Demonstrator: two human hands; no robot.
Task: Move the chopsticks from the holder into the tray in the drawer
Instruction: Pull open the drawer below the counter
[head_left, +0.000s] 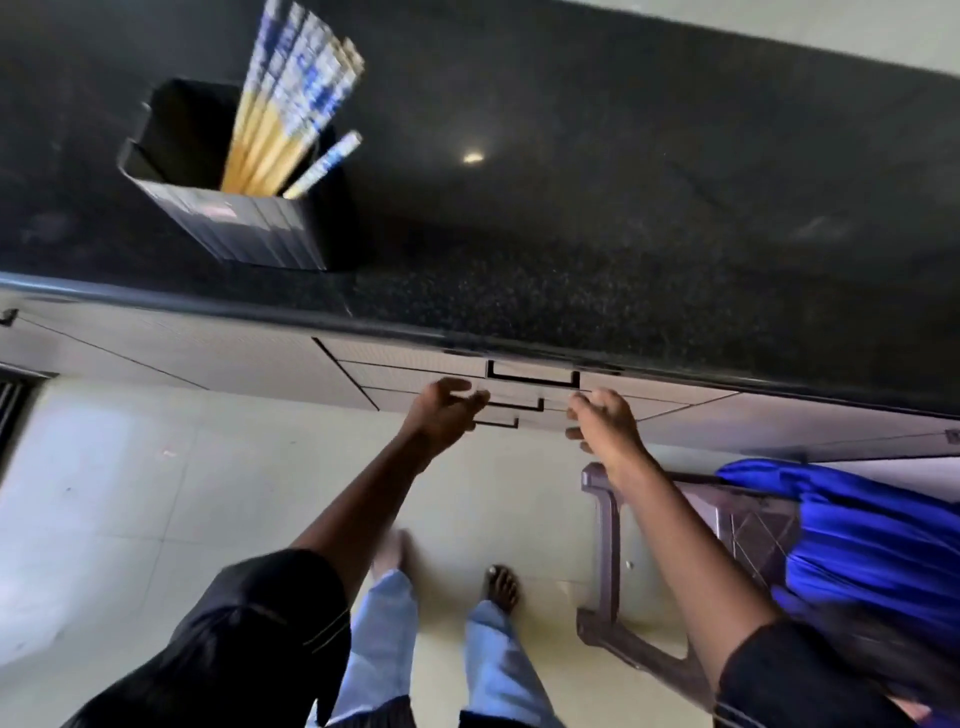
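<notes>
Several chopsticks (291, 109), yellow with blue-and-white patterned tops, stand in a black box-shaped holder (228, 223) on the dark counter at the upper left. Under the counter edge is a stack of closed drawers; the top drawer has a black handle (532, 375). My left hand (447, 410) and my right hand (605, 423) reach toward the drawer fronts just below that handle, fingers apart and holding nothing. No tray shows; the drawers hide their insides.
The black stone counter (623, 234) spans the frame. A brown plastic stool (675, 571) with blue cloth (857, 545) on it stands on the floor at the right, close to my right forearm. Pale floor tiles lie at the left.
</notes>
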